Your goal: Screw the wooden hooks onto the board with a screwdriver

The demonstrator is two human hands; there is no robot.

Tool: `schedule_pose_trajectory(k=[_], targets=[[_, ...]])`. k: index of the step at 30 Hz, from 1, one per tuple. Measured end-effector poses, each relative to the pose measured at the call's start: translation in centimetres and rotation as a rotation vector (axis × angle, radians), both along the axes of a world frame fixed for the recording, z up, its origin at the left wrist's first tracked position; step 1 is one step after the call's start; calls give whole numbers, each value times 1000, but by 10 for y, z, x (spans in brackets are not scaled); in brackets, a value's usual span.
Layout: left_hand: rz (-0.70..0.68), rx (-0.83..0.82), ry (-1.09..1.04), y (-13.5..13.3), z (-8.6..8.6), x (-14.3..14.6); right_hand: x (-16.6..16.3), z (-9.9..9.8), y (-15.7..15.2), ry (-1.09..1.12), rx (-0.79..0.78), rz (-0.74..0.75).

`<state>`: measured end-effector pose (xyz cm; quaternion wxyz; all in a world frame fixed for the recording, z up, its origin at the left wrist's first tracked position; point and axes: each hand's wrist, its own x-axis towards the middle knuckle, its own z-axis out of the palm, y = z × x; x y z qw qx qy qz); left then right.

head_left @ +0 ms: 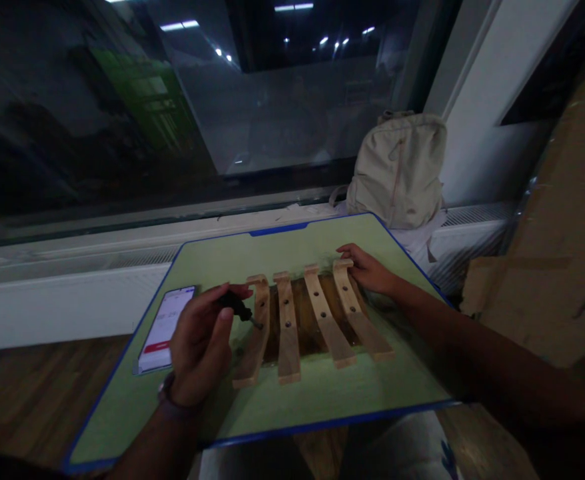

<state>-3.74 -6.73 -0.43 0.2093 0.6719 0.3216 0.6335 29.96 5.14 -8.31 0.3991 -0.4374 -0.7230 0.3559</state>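
Observation:
A wooden rack of several pale slats (317, 320) lies on a green board with a blue rim (292, 413). My left hand (200, 340) is closed round a small black tool (237, 307), whose tip rests at a hole in the leftmost slat (255, 333). My right hand (370, 270) lies on the far end of the rightmost slat, fingers pressed down on it and curled over its end. Dark wood shows beneath the slats.
A phone with a lit white screen (165, 328) lies on the board's left side. A beige backpack (400, 170) leans by the dark window on the sill. Cardboard (557, 233) stands at the right. Wooden floor lies at the left.

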Motion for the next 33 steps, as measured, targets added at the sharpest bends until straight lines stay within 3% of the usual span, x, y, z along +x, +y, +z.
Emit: schedule_pose_trajectory(k=[3,5,10,16,19,23,27,31,33], targets=[[-42,99,29,3,2,-4,1,1,-1,4,-6,-3],[10,132,34,5,2,-5,1,3,-2,3,-10,2],[121,4,-33,2,-3,0,-1,3,-2,-21,5,-4],[-19,80,65,2,0,-1,-1,2,-1,-21,-15,-14],[-17,144,59,5,2,-4,0,3,-2,-25,-6,-8],[49,38,46,3,-2,-5,0,4,-2,-30,5,7],[-10,-46,39,-1,-5,-3,-1,5,-2,-26,3,1],[-141,48,62,1,0,-4,-3,5,-2,-16,-3,3],[-121,99,53,3,3,-5,-3,4,-2,-10,1,4]])
